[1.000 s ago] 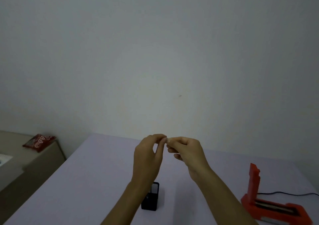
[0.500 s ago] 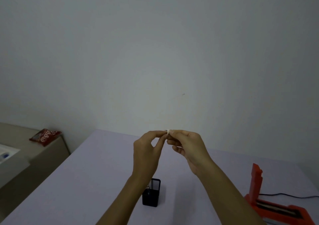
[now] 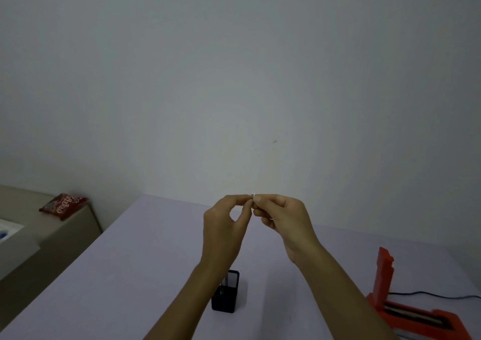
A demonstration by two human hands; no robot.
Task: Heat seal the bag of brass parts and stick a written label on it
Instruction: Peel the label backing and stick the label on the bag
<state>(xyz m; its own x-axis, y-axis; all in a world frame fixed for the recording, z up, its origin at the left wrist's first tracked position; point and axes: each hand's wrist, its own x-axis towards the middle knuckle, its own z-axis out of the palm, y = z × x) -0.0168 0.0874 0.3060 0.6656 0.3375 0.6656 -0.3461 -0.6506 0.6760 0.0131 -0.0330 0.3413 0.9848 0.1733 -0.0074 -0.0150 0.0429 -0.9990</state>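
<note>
From the head view, both hands are raised above the bench (image 3: 135,261), fingertips meeting. The left hand (image 3: 223,233) and right hand (image 3: 282,222) pinch a tiny white label (image 3: 253,196) between thumbs and forefingers (too small to tell its long axis or facing). The orange heat sealer (image 3: 406,311), at four o'clock, is cut off by the frame's edge. A black mesh holder (image 3: 226,298) stands at six o'clock, partly behind the left forearm.
</note>
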